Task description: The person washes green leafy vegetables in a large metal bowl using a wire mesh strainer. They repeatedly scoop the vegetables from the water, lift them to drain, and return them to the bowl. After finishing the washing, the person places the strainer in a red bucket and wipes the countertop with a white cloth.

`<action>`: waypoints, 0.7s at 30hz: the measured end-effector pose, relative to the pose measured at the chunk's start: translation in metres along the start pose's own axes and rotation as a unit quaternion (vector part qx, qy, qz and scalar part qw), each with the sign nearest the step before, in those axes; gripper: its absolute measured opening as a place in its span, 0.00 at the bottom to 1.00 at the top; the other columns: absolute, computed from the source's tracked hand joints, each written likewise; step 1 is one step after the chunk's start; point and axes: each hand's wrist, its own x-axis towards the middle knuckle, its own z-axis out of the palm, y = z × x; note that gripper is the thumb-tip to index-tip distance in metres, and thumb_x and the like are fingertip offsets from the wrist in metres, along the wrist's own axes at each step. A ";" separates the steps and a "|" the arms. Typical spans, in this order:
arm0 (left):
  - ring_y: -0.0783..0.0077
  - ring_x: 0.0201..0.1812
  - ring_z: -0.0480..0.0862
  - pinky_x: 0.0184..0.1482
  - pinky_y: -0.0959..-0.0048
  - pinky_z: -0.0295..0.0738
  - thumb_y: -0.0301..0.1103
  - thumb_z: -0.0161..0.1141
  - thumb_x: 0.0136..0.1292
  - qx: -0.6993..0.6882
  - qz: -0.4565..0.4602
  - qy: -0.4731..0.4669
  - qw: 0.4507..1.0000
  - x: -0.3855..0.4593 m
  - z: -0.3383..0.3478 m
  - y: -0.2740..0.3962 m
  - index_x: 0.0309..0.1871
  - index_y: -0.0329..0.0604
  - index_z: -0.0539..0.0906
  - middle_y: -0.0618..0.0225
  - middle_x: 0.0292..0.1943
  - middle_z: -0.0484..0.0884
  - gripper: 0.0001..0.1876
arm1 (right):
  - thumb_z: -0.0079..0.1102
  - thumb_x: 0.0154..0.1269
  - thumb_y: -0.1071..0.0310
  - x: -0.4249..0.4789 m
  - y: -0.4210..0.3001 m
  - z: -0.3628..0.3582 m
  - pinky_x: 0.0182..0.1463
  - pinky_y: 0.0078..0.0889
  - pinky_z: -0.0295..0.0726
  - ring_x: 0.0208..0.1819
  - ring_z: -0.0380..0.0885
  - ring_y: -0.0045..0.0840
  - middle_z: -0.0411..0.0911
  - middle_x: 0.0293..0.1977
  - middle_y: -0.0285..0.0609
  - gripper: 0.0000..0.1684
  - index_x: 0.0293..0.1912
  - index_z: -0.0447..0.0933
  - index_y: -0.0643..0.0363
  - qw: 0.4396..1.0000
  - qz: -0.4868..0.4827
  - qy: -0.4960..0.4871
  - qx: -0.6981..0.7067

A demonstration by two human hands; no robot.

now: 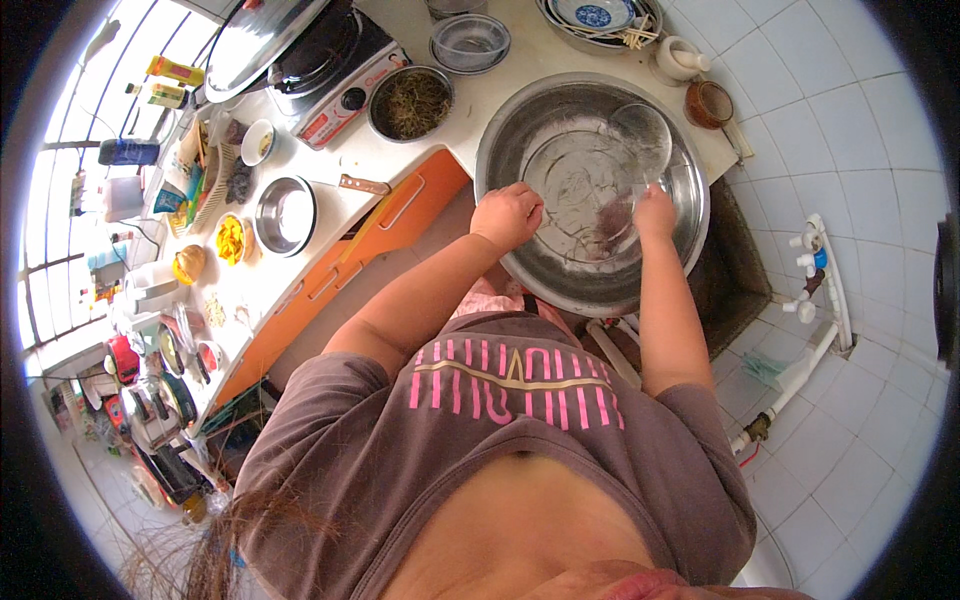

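A wide stainless steel basin (pixel 506 124) lies in front of me, over the corner of the counter and partly above the sink. My right hand (pixel 655 214) grips the handle of a clear round dipper (pixel 643 135), whose bowl is over the right part of the basin. It looks like transparent plastic. At the basin's left rim is my left hand (pixel 508 216), its fingers curled inward. Whether those fingers hold the rim or anything small is hidden. The basin's bottom looks shiny, with rings and reflections; I cannot tell how much liquid is in it.
Left of the basin stand a steel bowl of dried herbs (pixel 412 103), a portable gas stove (pixel 352 97) and a knife with a wooden handle (pixel 364 184) at the counter edge. A mortar with pestle (pixel 679 60) and a brown pot (pixel 709 105) stand right. The sink (pixel 727 262) lies below.
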 end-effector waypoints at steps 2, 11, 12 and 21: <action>0.57 0.35 0.83 0.39 0.61 0.78 0.36 0.59 0.58 0.001 0.006 0.022 1.000 -0.001 0.004 -0.002 0.31 0.45 0.83 0.63 0.34 0.82 0.07 | 0.49 0.65 0.64 0.000 -0.014 0.019 0.46 0.48 0.76 0.44 0.78 0.52 0.80 0.41 0.56 0.18 0.52 0.77 0.58 0.998 -0.035 0.015 0.046; 0.55 0.34 0.83 0.37 0.61 0.79 0.34 0.60 0.57 -0.011 -0.002 0.039 0.999 -0.004 0.003 -0.006 0.33 0.44 0.84 0.62 0.35 0.82 0.06 | 0.55 0.65 0.68 -0.038 -0.072 0.034 0.17 0.22 0.55 0.14 0.58 0.15 0.65 0.19 0.30 0.13 0.49 0.71 0.57 0.717 0.165 -0.368 0.569; 0.55 0.34 0.83 0.37 0.61 0.79 0.34 0.60 0.57 -0.013 -0.001 0.037 0.999 -0.005 0.003 -0.005 0.33 0.44 0.84 0.62 0.35 0.82 0.06 | 0.55 0.65 0.68 -0.041 -0.068 0.027 0.17 0.22 0.56 0.14 0.59 0.16 0.66 0.19 0.30 0.14 0.50 0.71 0.57 0.723 0.166 -0.353 0.570; 0.54 0.34 0.83 0.36 0.61 0.79 0.33 0.61 0.57 -0.031 -0.010 0.043 0.999 -0.004 -0.002 0.000 0.32 0.44 0.83 0.62 0.35 0.82 0.05 | 0.47 0.68 0.64 -0.010 0.010 -0.065 0.46 0.47 0.77 0.45 0.79 0.46 0.80 0.43 0.52 0.19 0.56 0.75 0.55 0.996 -0.055 -0.023 -0.065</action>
